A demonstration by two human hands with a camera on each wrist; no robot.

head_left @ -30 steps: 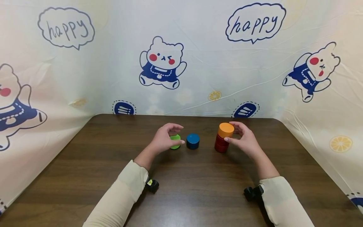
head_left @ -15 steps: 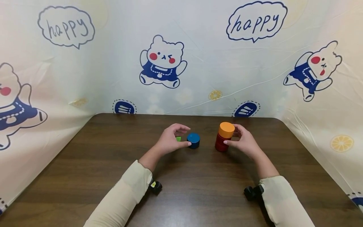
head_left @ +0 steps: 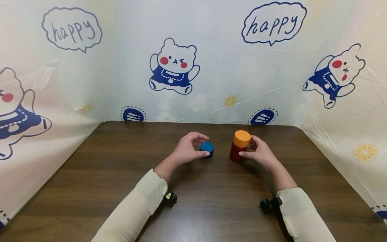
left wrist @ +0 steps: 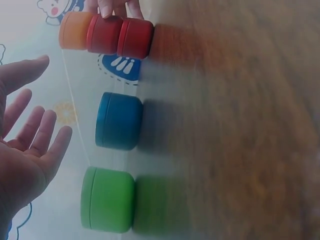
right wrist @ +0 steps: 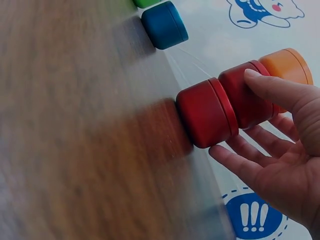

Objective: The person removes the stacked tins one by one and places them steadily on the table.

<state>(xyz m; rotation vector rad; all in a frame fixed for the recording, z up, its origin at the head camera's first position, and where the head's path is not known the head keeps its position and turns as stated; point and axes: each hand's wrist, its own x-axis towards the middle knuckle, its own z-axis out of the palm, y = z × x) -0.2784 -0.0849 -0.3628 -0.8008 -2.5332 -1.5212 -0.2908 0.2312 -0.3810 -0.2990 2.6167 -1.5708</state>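
Observation:
My left hand is spread beside and partly over a small blue lidded jar, thumb and fingers apart. In the left wrist view a gap shows between that hand and the jar. A green jar stands on the near side of the blue one; the left hand hides it in the head view. To the right rises an upright stack: an orange jar over an upper red jar and a lower red jar. My right hand holds the stack, thumb on the upper red jar, fingers behind.
All the jars are on a dark brown wooden table, near its far edge. A pale cloth printed with bears hangs right behind and at both sides. Each wrist wears a small black camera.
My left hand has moved right, from the green jar to the blue one. The right thumb has slid down the stack from the orange jar onto the red. The jars stay put.

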